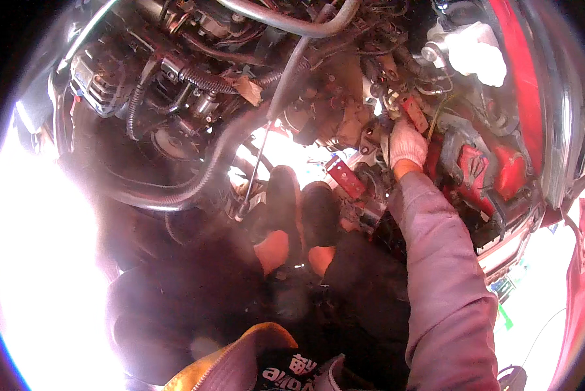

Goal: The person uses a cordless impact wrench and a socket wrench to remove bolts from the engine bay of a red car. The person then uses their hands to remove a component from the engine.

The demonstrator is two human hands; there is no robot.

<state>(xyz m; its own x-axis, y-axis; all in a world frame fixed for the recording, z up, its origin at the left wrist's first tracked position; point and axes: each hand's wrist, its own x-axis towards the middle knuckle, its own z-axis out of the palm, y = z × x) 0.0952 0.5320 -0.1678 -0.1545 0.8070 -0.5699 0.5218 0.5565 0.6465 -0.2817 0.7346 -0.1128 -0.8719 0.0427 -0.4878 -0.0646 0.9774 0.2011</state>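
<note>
My right hand (408, 144), in a pale knitted work glove, reaches into the right side of an open engine bay. It rests beside a small red part (413, 113) and a dark metal bracket (371, 138). The back of the glove faces me and the fingers are hidden or blurred, so I cannot tell whether they grip anything. To the left of my wrist sits a red metal piece with holes (346, 177). My right forearm, in a greyish-mauve sleeve, comes up from the lower right. My left hand is out of view.
A white plastic reservoir (478, 55) stands at the upper right by a red body panel (522, 78). Thick black hoses (217, 159) cross the left and middle. A finned metal housing (97, 78) is at the upper left. My dark shoes (283, 199) are below, among the parts.
</note>
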